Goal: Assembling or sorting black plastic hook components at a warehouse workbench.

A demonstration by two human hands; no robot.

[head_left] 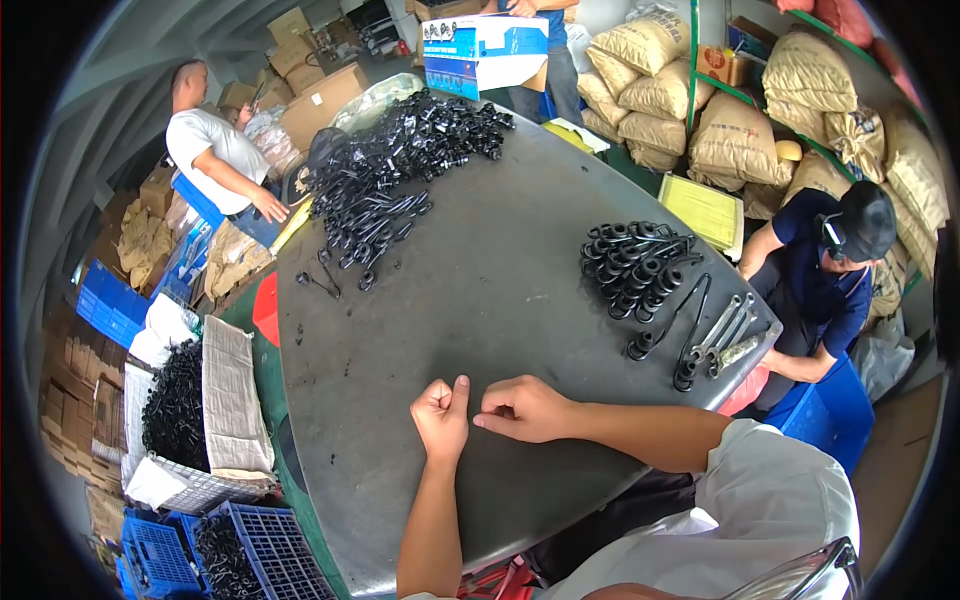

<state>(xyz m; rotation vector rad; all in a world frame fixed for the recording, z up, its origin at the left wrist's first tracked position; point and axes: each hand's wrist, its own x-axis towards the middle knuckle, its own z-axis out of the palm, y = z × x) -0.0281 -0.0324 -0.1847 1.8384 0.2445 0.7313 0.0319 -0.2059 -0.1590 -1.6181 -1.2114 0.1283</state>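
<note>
Both my hands are over the dark grey tabletop [450, 300], close to its near edge and side by side. My left hand [440, 418] is curled into a fist with the thumb pointing up, and I see nothing in it. Just right of it, my right hand [527, 408] has its fingers bent inward, also with nothing visible in them. To the right lies a stacked bundle of black rods with ring ends [635, 268]. Nearer me are a couple of loose bent black rods [697, 335], with silver wrenches [722, 328] beside them.
A big heap of black rods [400, 150] covers the table's far left. One co-worker [820, 270] sits at the right edge; another person [220, 150] stands left. A third holds a blue-and-white box [485, 52]. Filled crates [270, 550] stand lower left; sacks [735, 140] sit behind.
</note>
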